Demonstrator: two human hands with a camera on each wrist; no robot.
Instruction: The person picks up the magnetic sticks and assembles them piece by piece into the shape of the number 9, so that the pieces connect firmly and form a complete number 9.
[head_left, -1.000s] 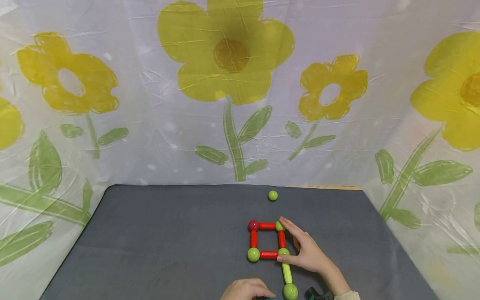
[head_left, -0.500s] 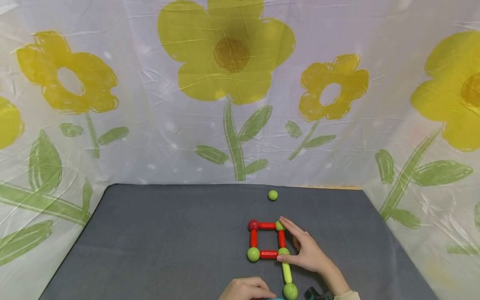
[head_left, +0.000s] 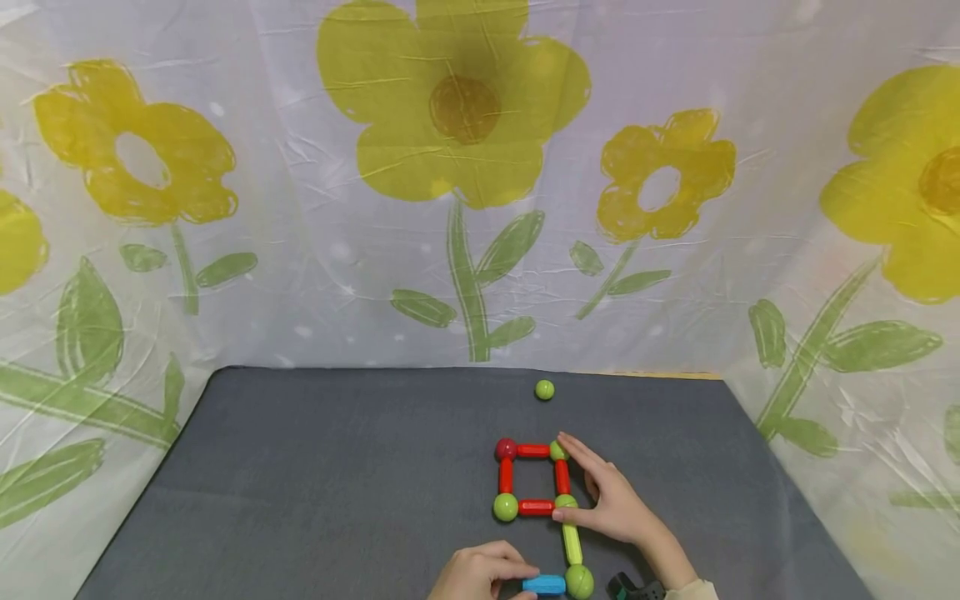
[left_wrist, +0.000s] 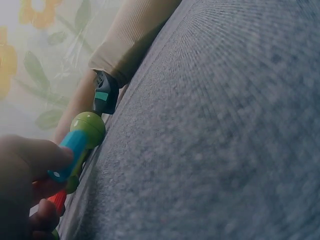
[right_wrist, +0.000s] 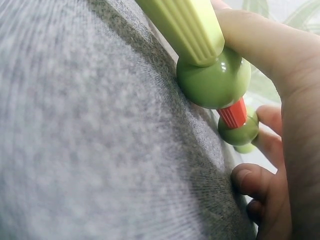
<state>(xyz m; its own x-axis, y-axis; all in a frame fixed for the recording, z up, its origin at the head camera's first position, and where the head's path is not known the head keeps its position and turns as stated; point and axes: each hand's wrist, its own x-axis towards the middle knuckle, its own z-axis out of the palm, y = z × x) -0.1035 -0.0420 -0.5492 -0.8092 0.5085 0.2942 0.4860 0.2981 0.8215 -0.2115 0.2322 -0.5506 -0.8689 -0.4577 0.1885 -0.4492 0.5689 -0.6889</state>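
Observation:
A square of red rods [head_left: 536, 507] joined by a red ball [head_left: 507, 449] and green balls [head_left: 506, 507] lies on the grey table, looking like a magnetic building set. From its near right corner a yellow-green rod [head_left: 572, 544] runs to another green ball [head_left: 579, 581]. My left hand [head_left: 480, 571] pinches a blue rod [left_wrist: 73, 150] between thumb and fingers, its end touching that nearest ball. My right hand [head_left: 611, 504] holds the square's right side, thumb at the near corner ball [right_wrist: 215, 80] and fingertips at the far corner ball [right_wrist: 239, 129].
A loose green ball [head_left: 544, 389] lies near the back edge of the grey table [head_left: 322, 483]. A flower-printed cloth [head_left: 300, 250] hangs behind and at both sides. On the right wrist sits a dark strapped device [head_left: 633, 588].
My left hand has shifted slightly, and the blue rod has come further into view, its end now against the nearest green ball. The right hand and the square stay put.

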